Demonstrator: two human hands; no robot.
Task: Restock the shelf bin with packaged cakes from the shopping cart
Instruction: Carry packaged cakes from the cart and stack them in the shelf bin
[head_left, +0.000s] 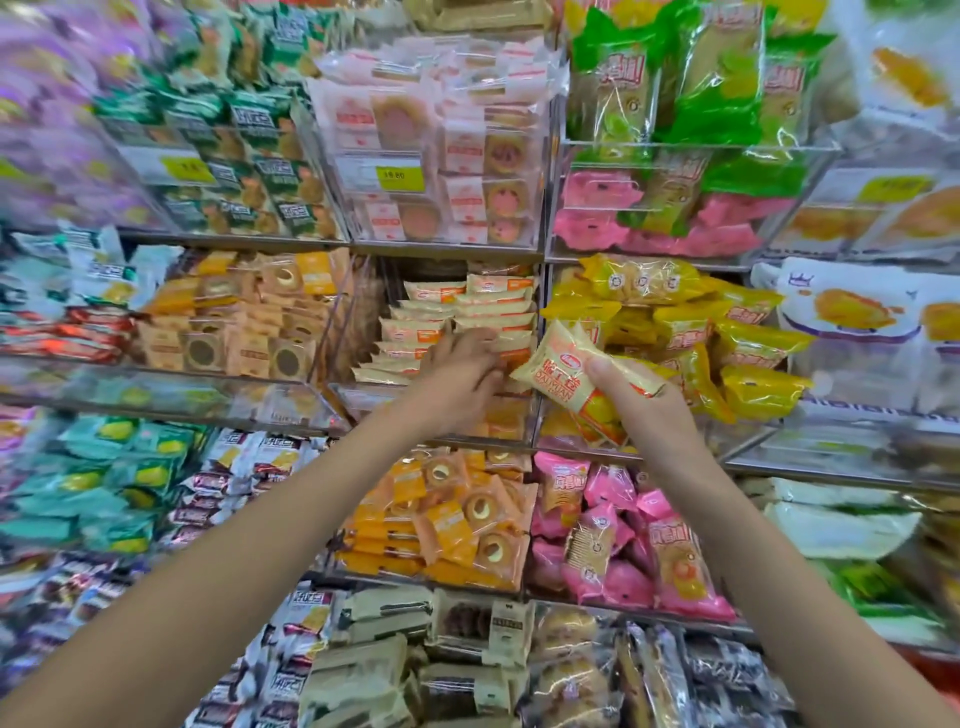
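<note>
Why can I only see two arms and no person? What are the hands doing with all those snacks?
The camera sits on the person's head and looks down and forward, so you see only their arms. They stand at shop shelves full of clear plastic bins of wrapped snacks. The right hand holds a cream and orange packaged cake, with the thumb on its front. The left hand reaches into the clear middle shelf bin and rests on the stack of matching cream cake packets there; its fingertips are hidden. Beside that bin sit yellow crinkly packets; below it sit pink packets. The shopping cart is not in this picture.
</note>
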